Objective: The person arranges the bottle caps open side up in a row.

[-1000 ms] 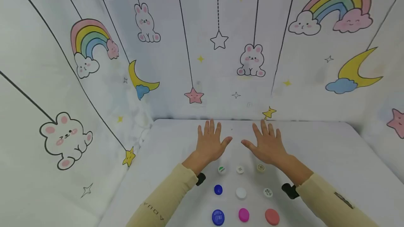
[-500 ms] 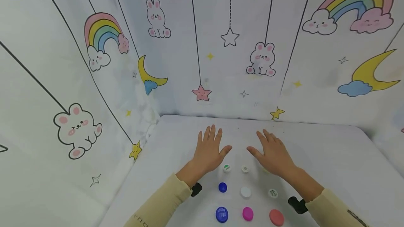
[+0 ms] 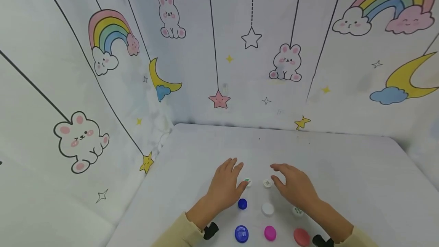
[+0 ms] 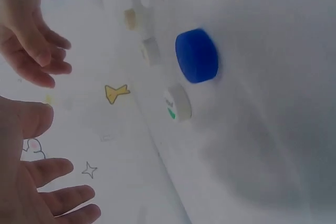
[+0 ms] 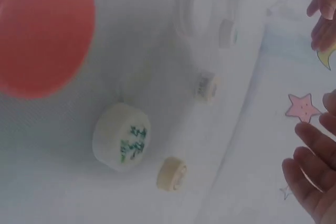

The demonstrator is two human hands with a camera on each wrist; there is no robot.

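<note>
Both hands hover above a white table, holding nothing. My left hand (image 3: 223, 186) has its fingers spread loosely, thumb overlapping a small white cap with a green mark (image 3: 248, 182) in the head view. Opposite it, my right hand (image 3: 297, 188) has gently bent fingers near a small white cap (image 3: 267, 183). Beneath the right hand are a beige cap (image 5: 171, 174), hidden in the head view, and a white cap with green print (image 3: 298, 212). A small blue cap (image 3: 242, 204) and a plain white cap (image 3: 268, 209) lie between the wrists.
Closest to the person is a row with a large blue cap (image 3: 241, 234), a magenta cap (image 3: 270, 233) and a coral cap (image 3: 302, 237). White walls with cartoon drawings rise behind and left of the table (image 3: 199, 144). Each wrist wears a black band.
Both hands have drawn back toward the person from the far edge, their fingers relaxing from straight to slightly bent. The right hand now covers the beige cap. The head view has shifted slightly.
</note>
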